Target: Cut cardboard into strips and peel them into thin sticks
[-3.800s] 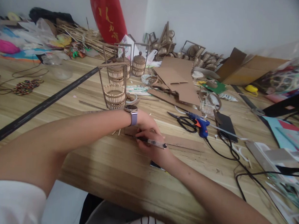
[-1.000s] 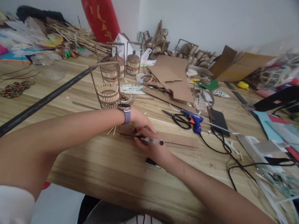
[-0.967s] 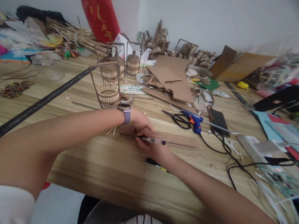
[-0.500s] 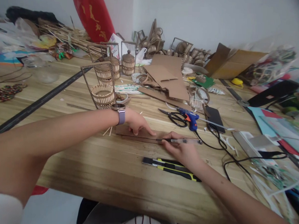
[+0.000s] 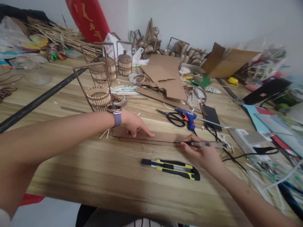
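Observation:
A long brown cardboard strip (image 5: 163, 136) lies flat on the wooden table (image 5: 95, 167). My left hand (image 5: 135, 124), with a watch on the wrist, presses down on the strip's left part, fingers stretched flat. Further right, my right hand (image 5: 202, 155) grips a clear-barrelled pen (image 5: 202, 144), its tip on the strip's near edge. A yellow and black utility knife (image 5: 171, 168) lies just in front of my right hand.
Black scissors (image 5: 175, 118) and a blue glue gun (image 5: 187, 117) with a black cable lie behind the strip, next to a dark phone (image 5: 211, 113). Small woven baskets in frames (image 5: 98, 95), cardboard sheets (image 5: 165, 77) and a long black bar (image 5: 37, 103) fill the back and left.
My right hand has slid the pen to the right along the cardboard strip, uncovering the utility knife. My left hand has stayed pressing on the strip's left part.

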### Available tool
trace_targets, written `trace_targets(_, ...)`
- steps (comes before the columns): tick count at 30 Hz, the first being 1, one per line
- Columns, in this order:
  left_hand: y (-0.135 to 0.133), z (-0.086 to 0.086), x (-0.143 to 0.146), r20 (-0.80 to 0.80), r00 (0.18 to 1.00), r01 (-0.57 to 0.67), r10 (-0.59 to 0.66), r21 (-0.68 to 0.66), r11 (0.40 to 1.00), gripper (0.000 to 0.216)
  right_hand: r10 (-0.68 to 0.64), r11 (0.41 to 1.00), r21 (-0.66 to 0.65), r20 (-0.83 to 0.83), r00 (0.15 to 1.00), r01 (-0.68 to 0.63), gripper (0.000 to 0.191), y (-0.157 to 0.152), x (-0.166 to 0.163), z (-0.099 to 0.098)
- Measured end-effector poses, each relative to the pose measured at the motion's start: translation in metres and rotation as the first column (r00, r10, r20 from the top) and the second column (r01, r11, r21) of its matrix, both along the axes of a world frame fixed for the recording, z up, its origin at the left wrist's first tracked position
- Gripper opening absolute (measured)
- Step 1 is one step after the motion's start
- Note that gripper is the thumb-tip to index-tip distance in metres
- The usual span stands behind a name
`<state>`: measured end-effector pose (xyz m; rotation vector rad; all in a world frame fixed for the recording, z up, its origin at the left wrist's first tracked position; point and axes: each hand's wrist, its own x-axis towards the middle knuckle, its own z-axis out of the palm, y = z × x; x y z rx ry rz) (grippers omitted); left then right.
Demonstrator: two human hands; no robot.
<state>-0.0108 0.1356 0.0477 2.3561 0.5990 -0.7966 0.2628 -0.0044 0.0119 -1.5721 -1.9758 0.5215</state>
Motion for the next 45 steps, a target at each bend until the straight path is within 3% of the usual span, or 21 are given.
trace_targets(7, -0.002, 0.003, 0.0, -0.004, 1.0, 0.023, -0.023, 0.023, 0.999, 0.081, -0.072, 0.997, -0.028, 0.07, 0.995, 0.074, 0.026, -0.004, 0.024, 0.01)
trace_targets(13, -0.002, 0.003, 0.001, -0.028, 1.0, -0.004, 0.004, 0.01, 1.0, 0.08, -0.292, 0.957, 0.027, 0.072, 0.954, 0.29, 0.018, 0.002, 0.041, 0.025)
trace_targets(15, -0.002, 0.002, 0.001, -0.022, 1.0, -0.01, 0.01, 0.014, 1.0, 0.08, -0.324, 0.946, 0.066, 0.22, 0.92, 0.317, 0.018, 0.01, 0.033, 0.031)
trace_targets(17, -0.002, 0.0, 0.0, -0.014, 1.0, -0.009, 0.009, 0.027, 1.0, 0.08, -0.334, 0.937, 0.069, 0.476, 0.814, 0.343, 0.019, 0.022, 0.018, 0.035)
trace_targets(19, -0.003, -0.001, -0.001, 0.001, 1.0, -0.003, 0.003, 0.052, 0.999, 0.08, -0.271, 0.933, 0.008, 0.671, 0.69, 0.359, 0.024, 0.037, 0.002, 0.034)
trace_targets(20, -0.004, -0.002, -0.001, 0.01, 1.0, 0.001, -0.002, 0.068, 0.998, 0.079, -0.222, 0.94, -0.027, 0.71, 0.668, 0.341, 0.026, 0.044, -0.005, 0.032)
trace_targets(25, -0.011, -0.004, -0.005, 0.086, 0.995, 0.028, -0.044, 0.177, 0.984, 0.077, -0.11, 0.964, -0.104, 0.68, 0.725, 0.244, 0.031, 0.063, -0.02, 0.019)
trace_targets(28, -0.018, -0.005, -0.011, 0.165, 0.985, 0.01, -0.05, 0.233, 0.972, 0.076, 0.086, 0.983, -0.179, 0.61, 0.788, 0.031, 0.041, 0.058, -0.016, 0.015)
trace_targets(30, -0.026, -0.007, -0.015, 0.233, 0.972, -0.034, -0.035, 0.288, 0.957, 0.072, 0.266, 0.961, -0.215, 0.525, 0.808, -0.176, 0.044, 0.052, -0.011, 0.01)
trace_targets(33, -0.045, -0.009, -0.02, 0.323, 0.946, -0.154, 0.02, 0.396, 0.905, 0.053, 0.394, 0.918, -0.119, 0.385, 0.835, -0.378, 0.033, 0.048, -0.003, -0.004)
trace_targets(37, -0.072, -0.01, -0.024, 0.458, 0.885, -0.306, 0.076, 0.453, 0.838, 0.038, 0.38, 0.916, 0.003, 0.316, 0.869, -0.401, 0.026, 0.052, 0.004, -0.025)
trace_targets(40, -0.084, -0.012, -0.028, 0.489, 0.861, -0.4, 0.136, 0.49, 0.774, 0.029, 0.273, 0.939, 0.12, 0.309, 0.911, -0.322, 0.025, 0.056, 0.006, -0.031)
trace_targets(43, -0.088, -0.017, -0.029, 0.465, 0.872, -0.409, 0.153, 0.52, 0.75, 0.022, 0.144, 0.95, 0.229, 0.284, 0.948, -0.213, 0.027, 0.053, 0.005, -0.02)
trace_targets(45, -0.089, -0.023, -0.028, 0.445, 0.882, -0.398, 0.155, 0.526, 0.751, 0.021, 0.153, 0.955, 0.208, 0.27, 0.951, -0.213, 0.025, 0.042, -0.001, -0.003)
